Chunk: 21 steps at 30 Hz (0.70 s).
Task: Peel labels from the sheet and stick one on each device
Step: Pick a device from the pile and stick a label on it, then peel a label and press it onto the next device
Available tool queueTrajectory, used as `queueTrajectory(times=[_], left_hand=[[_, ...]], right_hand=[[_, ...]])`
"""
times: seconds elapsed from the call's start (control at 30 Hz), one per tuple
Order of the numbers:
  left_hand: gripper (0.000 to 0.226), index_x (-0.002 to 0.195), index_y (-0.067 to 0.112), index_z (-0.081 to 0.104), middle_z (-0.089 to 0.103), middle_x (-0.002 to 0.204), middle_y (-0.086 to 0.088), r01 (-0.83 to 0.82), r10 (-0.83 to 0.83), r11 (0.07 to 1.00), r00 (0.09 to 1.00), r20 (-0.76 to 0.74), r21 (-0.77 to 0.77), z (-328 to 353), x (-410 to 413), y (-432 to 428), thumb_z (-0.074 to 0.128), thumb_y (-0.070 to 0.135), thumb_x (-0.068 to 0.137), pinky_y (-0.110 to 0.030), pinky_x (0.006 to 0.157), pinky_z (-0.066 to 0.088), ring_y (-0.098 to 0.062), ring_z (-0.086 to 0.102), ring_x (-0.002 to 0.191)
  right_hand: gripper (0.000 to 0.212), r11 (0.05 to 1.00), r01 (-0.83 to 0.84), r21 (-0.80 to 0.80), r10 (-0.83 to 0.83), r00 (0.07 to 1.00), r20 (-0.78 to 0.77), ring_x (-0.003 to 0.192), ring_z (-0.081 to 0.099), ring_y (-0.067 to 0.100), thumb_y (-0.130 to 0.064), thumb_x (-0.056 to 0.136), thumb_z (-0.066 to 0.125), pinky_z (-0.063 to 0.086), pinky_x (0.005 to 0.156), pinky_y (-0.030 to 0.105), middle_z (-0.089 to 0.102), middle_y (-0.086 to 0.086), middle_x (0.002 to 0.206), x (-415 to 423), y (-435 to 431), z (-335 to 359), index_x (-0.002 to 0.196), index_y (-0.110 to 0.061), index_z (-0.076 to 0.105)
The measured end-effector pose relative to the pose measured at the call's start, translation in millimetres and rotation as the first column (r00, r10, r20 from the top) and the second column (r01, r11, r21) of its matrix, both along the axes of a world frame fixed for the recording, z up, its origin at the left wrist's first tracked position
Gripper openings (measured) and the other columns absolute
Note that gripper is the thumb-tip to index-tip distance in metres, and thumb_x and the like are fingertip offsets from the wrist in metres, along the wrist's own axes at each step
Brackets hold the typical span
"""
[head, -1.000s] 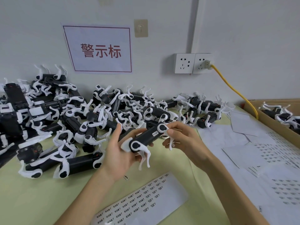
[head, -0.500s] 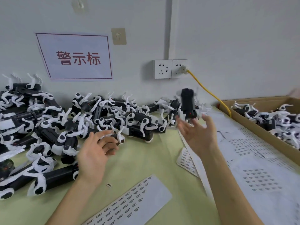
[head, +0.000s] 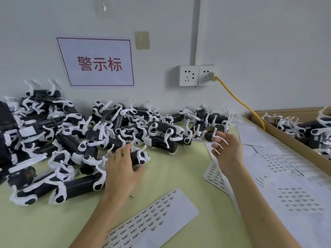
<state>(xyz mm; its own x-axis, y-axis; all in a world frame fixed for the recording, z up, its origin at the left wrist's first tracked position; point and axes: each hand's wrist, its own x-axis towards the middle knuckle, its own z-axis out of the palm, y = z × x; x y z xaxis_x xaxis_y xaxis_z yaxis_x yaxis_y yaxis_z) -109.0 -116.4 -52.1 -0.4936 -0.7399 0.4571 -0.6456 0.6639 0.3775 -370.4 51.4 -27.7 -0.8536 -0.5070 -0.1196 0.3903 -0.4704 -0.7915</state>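
- Step, judged: fetching a device. Left hand, fingers extended, rests on black cylindrical device with white plastic legs.
- Right hand spread, empty.
- White printed label sheet lies near, unpeeled.
- Next: close grip, lift, peel one label.

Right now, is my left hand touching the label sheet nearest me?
Apart. Head view shows green table between the left hand and the label sheet.
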Motion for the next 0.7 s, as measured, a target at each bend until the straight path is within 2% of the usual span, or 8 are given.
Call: queueTrajectory(times=[0.17,0.27,0.33,0.4,0.47,0.53,0.6,0.7], left_hand=[[0.072,0.140,0.015,0.051,0.069,0.123,-0.006,0.032,-0.031,0.999,0.999,-0.031,0.032,0.9,7.4,-7.9,0.084,0.040,0.081,-0.045,0.098,0.041,-0.031,0.059,0.117],[0.059,0.138,0.026,0.052,0.071,0.118,0.007,0.225,-0.126,0.941,0.927,-0.354,0.252,7.8,8.9,-2.5,0.079,0.038,0.087,-0.036,0.091,0.053,-0.020,0.066,0.111],[0.054,0.136,0.033,0.051,0.072,0.119,0.008,0.560,-0.044,0.665,0.690,-0.722,0.495,17.3,6.4,2.8,0.075,0.030,0.088,-0.038,0.092,0.058,-0.022,0.069,0.114],[0.066,0.146,0.029,0.047,0.070,0.130,-0.006,0.755,0.153,0.416,0.492,-0.857,0.508,22.4,4.8,3.1,0.070,0.032,0.084,-0.045,0.090,0.061,-0.031,0.067,0.120],[0.069,0.149,0.022,0.044,0.064,0.135,-0.020,0.811,0.222,0.334,0.427,-0.876,0.480,26.5,7.1,2.8,0.063,0.040,0.086,-0.043,0.072,0.064,-0.036,0.066,0.119],[0.069,0.145,0.012,0.048,0.061,0.135,-0.027,0.812,0.270,0.300,0.430,-0.861,0.500,26.4,8.8,2.6,0.058,0.049,0.088,-0.037,0.056,0.061,-0.038,0.067,0.116],[0.072,0.143,0.007,0.050,0.062,0.135,-0.025,0.808,0.295,0.283,0.439,-0.849,0.517,24.0,9.3,1.3,0.053,0.056,0.089,-0.038,0.066,0.061,-0.037,0.068,0.116],[0.073,0.142,0.006,0.053,0.065,0.133,-0.023,0.808,0.264,0.290,0.448,-0.854,0.513,23.7,7.6,1.7,0.052,0.058,0.090,-0.042,0.071,0.057,-0.042,0.064,0.121]], right_hand=[[0.013,0.986,0.000,0.170,0.042,0.969,-0.244,0.054,0.053,0.013,-0.017,0.092,0.059,0.039,0.058,0.025,0.062,0.000,0.068,17.6,-12.8,0.8,0.088,-0.011,0.070],[0.014,0.946,0.174,0.273,0.013,0.823,-0.568,0.054,0.054,0.010,-0.006,0.092,0.060,0.042,0.056,0.025,0.063,-0.002,0.063,35.0,-21.0,-2.3,0.082,-0.010,0.069],[0.017,0.924,0.268,0.274,0.006,0.705,-0.709,0.056,0.056,0.008,-0.003,0.091,0.060,0.044,0.056,0.026,0.062,-0.001,0.061,50.6,-25.8,-4.6,0.080,-0.012,0.068],[0.017,0.926,0.260,0.272,0.052,0.627,-0.777,0.057,0.058,0.010,-0.005,0.091,0.060,0.045,0.056,0.031,0.064,0.001,0.064,67.0,-29.6,-3.7,0.081,-0.016,0.068],[0.012,0.932,0.189,0.309,0.168,0.529,-0.832,0.060,0.059,0.012,-0.021,0.092,0.059,0.046,0.057,0.034,0.066,-0.007,0.069,81.3,-31.6,-2.4,0.088,-0.024,0.069],[0.023,0.913,0.110,0.393,0.315,0.423,-0.850,0.067,0.061,0.008,-0.044,0.091,0.052,0.048,0.058,0.023,0.067,-0.015,0.082,93.7,-33.0,-2.5,0.103,-0.033,0.068],[0.040,0.881,0.019,0.472,0.432,0.370,-0.822,0.080,0.063,0.006,-0.061,0.091,0.044,0.048,0.067,0.018,0.066,-0.019,0.094,103.7,-35.0,-4.9,0.121,-0.042,0.063],[0.053,0.845,-0.123,0.520,0.528,0.342,-0.778,0.101,0.061,0.004,-0.070,0.091,0.042,0.047,0.082,0.022,0.062,-0.025,0.116,114.9,-39.2,-11.1,0.140,-0.051,0.049]])
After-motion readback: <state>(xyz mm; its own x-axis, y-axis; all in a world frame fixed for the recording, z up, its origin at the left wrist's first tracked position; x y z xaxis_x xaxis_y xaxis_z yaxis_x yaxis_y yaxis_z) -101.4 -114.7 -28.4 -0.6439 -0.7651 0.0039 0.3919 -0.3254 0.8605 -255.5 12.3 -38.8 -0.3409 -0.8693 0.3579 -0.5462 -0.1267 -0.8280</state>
